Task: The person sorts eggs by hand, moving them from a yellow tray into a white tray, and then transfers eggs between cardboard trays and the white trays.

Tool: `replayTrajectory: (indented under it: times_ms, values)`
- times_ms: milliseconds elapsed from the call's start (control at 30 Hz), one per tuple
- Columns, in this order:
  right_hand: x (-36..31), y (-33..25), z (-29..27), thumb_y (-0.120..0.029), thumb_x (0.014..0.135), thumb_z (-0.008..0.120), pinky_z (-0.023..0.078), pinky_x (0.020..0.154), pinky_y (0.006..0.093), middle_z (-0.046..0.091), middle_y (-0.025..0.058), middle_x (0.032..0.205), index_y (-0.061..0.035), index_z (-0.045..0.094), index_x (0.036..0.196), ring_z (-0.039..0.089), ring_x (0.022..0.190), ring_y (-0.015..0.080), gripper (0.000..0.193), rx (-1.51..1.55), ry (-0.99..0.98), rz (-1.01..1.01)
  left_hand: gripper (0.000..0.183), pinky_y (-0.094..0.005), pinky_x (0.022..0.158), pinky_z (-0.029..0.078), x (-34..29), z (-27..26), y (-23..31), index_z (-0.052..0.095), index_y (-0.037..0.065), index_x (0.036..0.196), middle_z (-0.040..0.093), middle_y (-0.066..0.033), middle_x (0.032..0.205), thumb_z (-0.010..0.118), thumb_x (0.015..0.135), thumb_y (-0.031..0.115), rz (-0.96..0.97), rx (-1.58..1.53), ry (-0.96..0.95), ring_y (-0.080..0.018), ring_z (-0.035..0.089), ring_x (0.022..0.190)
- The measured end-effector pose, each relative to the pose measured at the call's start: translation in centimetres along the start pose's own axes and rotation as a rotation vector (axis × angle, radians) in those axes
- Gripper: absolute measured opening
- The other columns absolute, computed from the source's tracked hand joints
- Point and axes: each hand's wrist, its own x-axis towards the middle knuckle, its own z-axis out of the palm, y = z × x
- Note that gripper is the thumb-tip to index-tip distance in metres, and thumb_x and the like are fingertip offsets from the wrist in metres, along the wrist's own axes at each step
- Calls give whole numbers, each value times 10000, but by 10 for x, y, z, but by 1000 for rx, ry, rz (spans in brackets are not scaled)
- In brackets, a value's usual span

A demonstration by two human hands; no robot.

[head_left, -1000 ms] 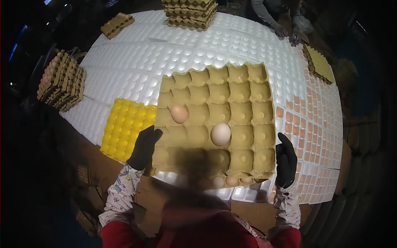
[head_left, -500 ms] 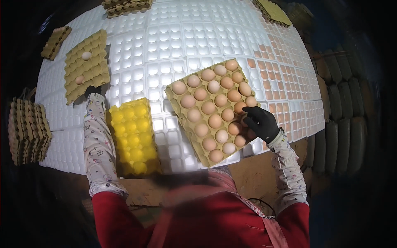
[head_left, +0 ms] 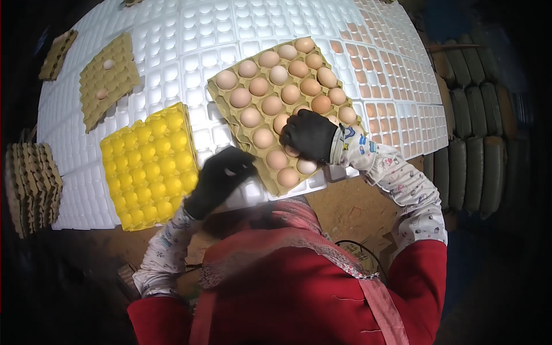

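A pulp egg tray (head_left: 265,183) with rows of brown and pale eggs (head_left: 272,105) lies tilted in front of me on white moulded trays. My right hand (head_left: 310,137), in a black glove, is closed over the lower middle of this tray. Its bent fingers reach down among the eggs, and what they grip is hidden. My left hand (head_left: 221,179), also gloved in black, is beside the tray's lower left edge. Its fingers are loosely bent and apart, and nothing shows in them. Left of it lies a yellow egg tray (head_left: 150,167) with no eggs visible on it.
Farther left, a pulp tray (head_left: 118,73) carries two eggs. A stack of pulp trays (head_left: 33,190) stands at the left edge, and another small stack (head_left: 57,56) lies far left. White moulded trays (head_left: 207,26) cover the table; those at right hold eggs (head_left: 382,118). Dark, full sacks (head_left: 476,164) are piled at right.
My left hand has come from the far-left pulp tray to the egg-filled tray. My right hand has moved left over the eggs, its fingers now curled down. The yellow tray sits turned and farther left.
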Motion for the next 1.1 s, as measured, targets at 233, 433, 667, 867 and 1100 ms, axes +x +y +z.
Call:
replayTrajectory:
  times_ms: [233, 433, 667, 867, 1100]
  values:
    - [-57, 11, -4, -149, 708, 671, 491, 766, 338, 591, 118, 913, -39, 577, 1024, 599, 881, 261, 348, 505, 228, 112, 505, -421, 693, 460, -19, 121, -2, 513, 58, 1143, 538, -96, 931, 717, 695, 171, 292, 688, 240, -309, 542, 809]
    - [-86, -27, 6, -207, 792, 661, 498, 651, 313, 605, 91, 823, -63, 597, 988, 609, 722, 200, 252, 516, 76, 347, 418, -426, 670, 457, -24, 131, 4, 530, 70, 1013, 561, -127, 876, 733, 648, 94, 118, 503, 427, -342, 547, 814]
    - [-58, -70, 41, -126, 733, 564, 495, 535, 399, 588, 87, 661, -75, 591, 806, 631, 652, 255, 93, -142, 133, 433, 255, -307, 745, 506, -25, 122, -18, 509, -16, 1013, 525, -127, 983, 558, 763, -24, 156, -343, 680, -232, 566, 842]
    - [-58, -43, -5, -217, 769, 609, 504, 641, 420, 653, 123, 830, -112, 596, 958, 650, 782, 298, 216, 171, -175, 301, 285, -292, 702, 500, -12, 93, 8, 600, 13, 931, 609, -98, 955, 738, 723, 149, -70, 63, 423, -187, 612, 770]
    - [-42, 11, -18, -103, 767, 653, 482, 748, 282, 559, 55, 1026, -86, 505, 1180, 553, 929, 128, 439, 1518, 185, 329, 206, -393, 575, 484, 8, 100, 10, 539, 89, 853, 553, -87, 785, 641, 678, 127, 155, 891, 424, -253, 612, 715]
